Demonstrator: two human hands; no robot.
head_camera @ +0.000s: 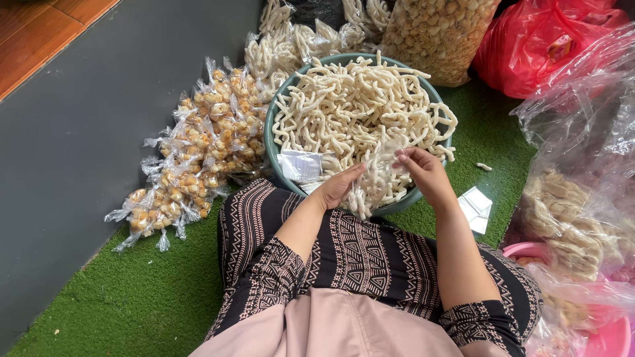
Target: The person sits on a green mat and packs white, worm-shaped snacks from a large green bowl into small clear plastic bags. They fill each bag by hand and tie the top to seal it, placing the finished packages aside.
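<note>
A green bowl [270,135] heaped with pale stick-shaped crackers [350,106] sits in front of my knees. My left hand [337,187] cups the bottom of a small clear plastic bag [374,182] partly filled with the crackers, at the bowl's near rim. My right hand [423,173] pinches the top of the same bag with its fingertips. A stack of empty clear bags [301,164] lies on the crackers just left of my left hand.
A pile of small sealed bags of orange-brown snacks [195,149] lies on the green turf [119,297] to the left. Sealed bags of white crackers [291,43] lie behind the bowl. A large snack sack [436,33], red bag [536,46] and clear bags [582,198] crowd the right.
</note>
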